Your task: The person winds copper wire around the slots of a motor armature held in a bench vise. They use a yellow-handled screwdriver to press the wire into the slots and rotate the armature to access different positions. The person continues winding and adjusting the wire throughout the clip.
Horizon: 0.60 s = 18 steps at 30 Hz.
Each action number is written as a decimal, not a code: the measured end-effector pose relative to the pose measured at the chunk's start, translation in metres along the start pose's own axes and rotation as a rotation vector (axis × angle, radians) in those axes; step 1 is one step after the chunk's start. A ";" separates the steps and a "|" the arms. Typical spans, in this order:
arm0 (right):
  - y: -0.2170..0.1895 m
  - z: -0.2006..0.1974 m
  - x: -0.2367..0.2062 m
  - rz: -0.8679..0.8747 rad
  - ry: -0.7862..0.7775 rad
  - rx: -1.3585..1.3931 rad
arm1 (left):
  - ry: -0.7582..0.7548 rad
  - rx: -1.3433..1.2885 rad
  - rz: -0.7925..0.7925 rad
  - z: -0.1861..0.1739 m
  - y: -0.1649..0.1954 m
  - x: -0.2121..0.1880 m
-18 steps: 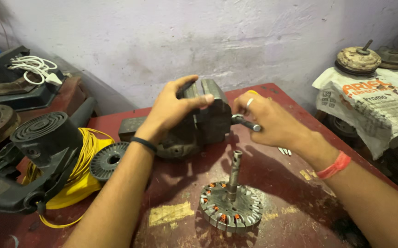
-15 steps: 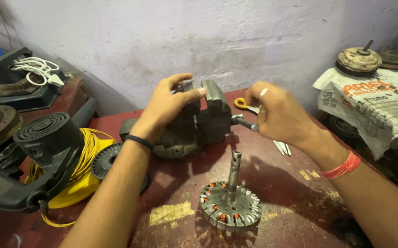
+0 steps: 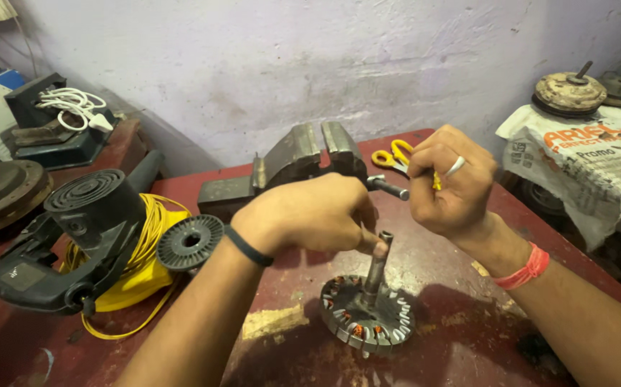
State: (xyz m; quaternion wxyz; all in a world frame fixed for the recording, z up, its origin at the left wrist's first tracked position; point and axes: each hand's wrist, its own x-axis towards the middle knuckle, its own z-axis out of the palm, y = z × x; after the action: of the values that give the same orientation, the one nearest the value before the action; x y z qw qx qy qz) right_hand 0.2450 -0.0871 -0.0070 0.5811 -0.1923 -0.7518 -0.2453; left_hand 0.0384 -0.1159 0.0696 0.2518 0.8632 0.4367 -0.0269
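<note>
Two hands worked over a red tabletop (image 3: 439, 251) crowded with motor parts. At the far left a black power tool (image 3: 74, 236) lay on its side across a coil of yellow cable (image 3: 145, 236), beside a dark ribbed disc (image 3: 190, 242), all pushed clear of the middle. The left hand (image 3: 310, 213) was curled with its fingertips on the top of the upright shaft (image 3: 377, 261) of a wound stator (image 3: 366, 315), apparently steadying it; its grip looked loosely closed there. Behind stood a bench vise (image 3: 300, 161). The right hand (image 3: 448, 183) was closed in a fist around the vise handle (image 3: 389, 188), placed to turn it. Yellow-handled scissors (image 3: 391, 155) lay behind.
</note>
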 end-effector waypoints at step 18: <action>0.017 0.004 -0.025 0.214 0.066 0.013 | -0.190 -0.574 0.725 0.037 -0.022 0.045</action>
State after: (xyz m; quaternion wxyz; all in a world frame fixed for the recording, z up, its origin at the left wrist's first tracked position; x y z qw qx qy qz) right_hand 0.2575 -0.0714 -0.0294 0.6297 -0.2592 -0.7091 -0.1831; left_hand 0.0561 -0.0885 0.0168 0.5122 0.8493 0.0718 0.1058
